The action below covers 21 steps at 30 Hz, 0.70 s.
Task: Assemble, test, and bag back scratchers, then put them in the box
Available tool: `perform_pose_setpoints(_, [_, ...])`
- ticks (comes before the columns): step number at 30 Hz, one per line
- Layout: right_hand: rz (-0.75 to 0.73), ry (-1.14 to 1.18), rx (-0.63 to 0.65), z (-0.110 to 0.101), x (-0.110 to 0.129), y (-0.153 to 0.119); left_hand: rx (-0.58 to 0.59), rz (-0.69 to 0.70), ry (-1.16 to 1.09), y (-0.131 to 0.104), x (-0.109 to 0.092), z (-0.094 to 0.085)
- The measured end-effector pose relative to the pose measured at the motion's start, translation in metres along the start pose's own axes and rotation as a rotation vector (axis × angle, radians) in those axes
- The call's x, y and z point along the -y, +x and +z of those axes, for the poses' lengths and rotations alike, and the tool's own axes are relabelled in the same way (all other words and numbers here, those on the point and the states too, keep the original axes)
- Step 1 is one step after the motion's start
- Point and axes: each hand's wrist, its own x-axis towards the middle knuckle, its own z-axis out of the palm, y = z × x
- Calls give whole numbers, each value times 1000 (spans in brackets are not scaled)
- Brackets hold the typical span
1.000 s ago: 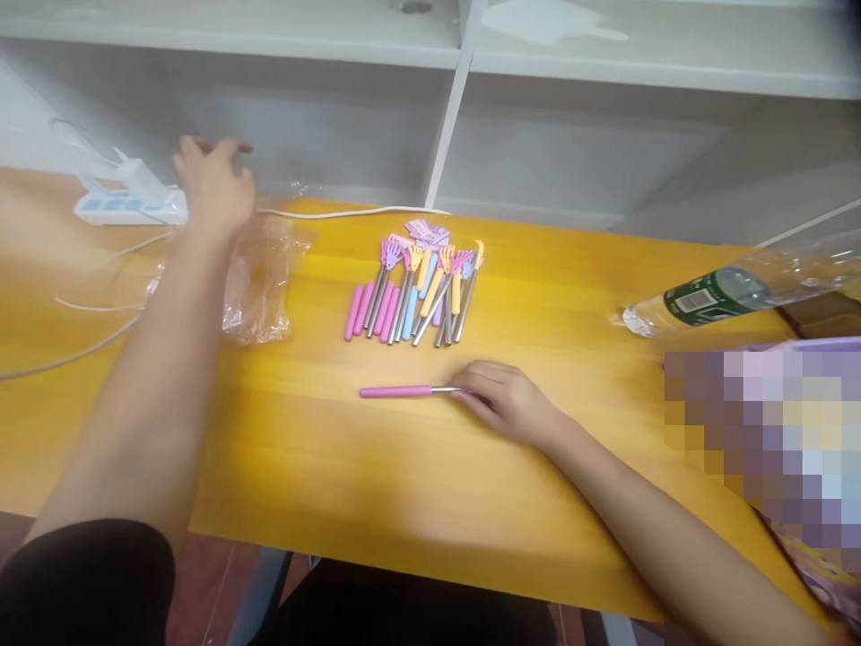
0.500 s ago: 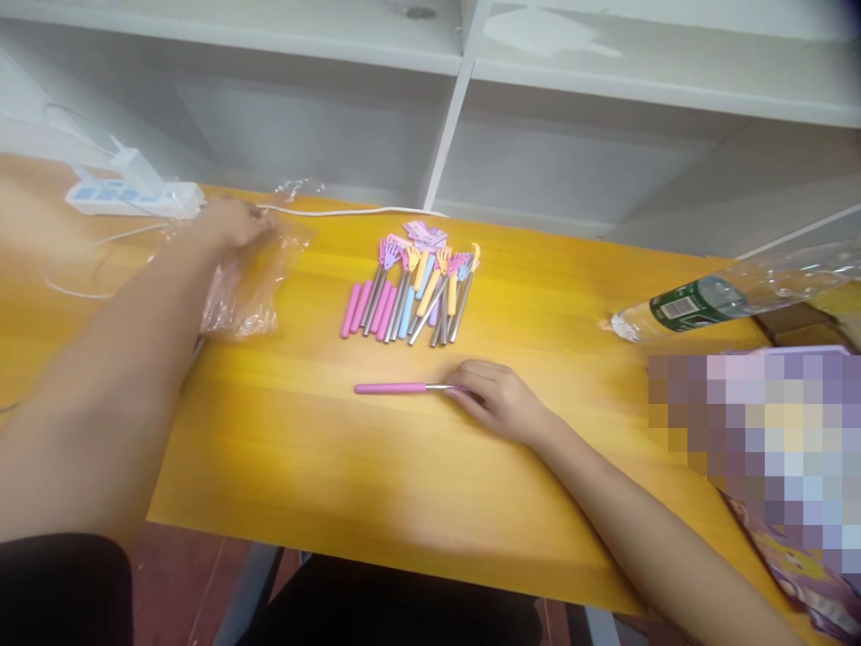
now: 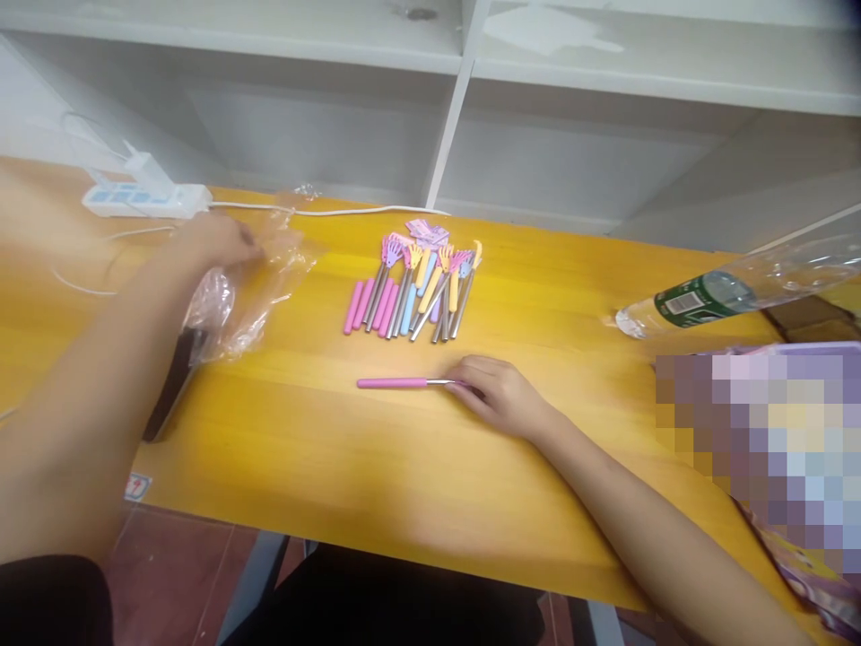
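My right hand (image 3: 494,395) rests on the table with its fingers closed around the far end of a pink-handled back scratcher (image 3: 394,383). Its thin metal rod runs into my grip, and the head is hidden there. At the left, my left hand (image 3: 225,242) is over a crumpled clear plastic bag (image 3: 259,309), its curled fingers pinching the film, somewhat blurred. Between and beyond the hands lies a group of back scratchers (image 3: 410,292) with small claw heads, metal rods and pink, yellow, blue and purple handles. Small printed purple packets (image 3: 427,233) lie behind them.
A white power strip (image 3: 148,199) with a plug and cable sits at the back left. A dark flat object (image 3: 175,386) lies partly under my left arm. To the right are a clear bottle (image 3: 700,301) with a green label and a purple printed package (image 3: 800,565). White shelving (image 3: 444,135) stands behind.
My left hand has drawn slightly left and toward me, and the plastic bag has shifted and spread. More of the dark object shows. My right hand keeps its hold on the scratcher.
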Motion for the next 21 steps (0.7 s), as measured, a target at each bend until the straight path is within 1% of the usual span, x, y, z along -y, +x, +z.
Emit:
perform_pose_setpoints(3, [7, 2, 5, 0, -1, 0, -34, 38, -6, 5, -5, -7])
perform_pose_setpoints(6, [21, 17, 12, 0, -1, -1, -155, 109, -34, 18, -14, -5])
perform_pose_setpoints(7, [24, 23, 14, 0, -1, -1, -185, 108, -38, 23, -17, -3])
perform_pose_setpoints(8, [26, 28, 13, 0, -1, -1, -184, 96, -40, 27, -20, 1])
perform_pose_setpoints(10, [32, 29, 10, -1, -1, 0, -139, 48, -39, 34, -23, 10])
perform_pose_setpoints(12, [37, 28, 8, -1, -1, 0, -97, 8, -43, 38, -24, 19])
perform_pose_setpoints(14, [41, 32, 12, -1, -1, 0, -85, -8, -47, 39, -23, 25])
perform_pose_setpoints(17, [44, 45, 17, -2, -1, 1, -92, -9, -54, 36, -18, 27])
perform_pose_setpoints(21, [49, 54, 20, -2, -1, 1, -68, -1, -89, 28, -10, 19])
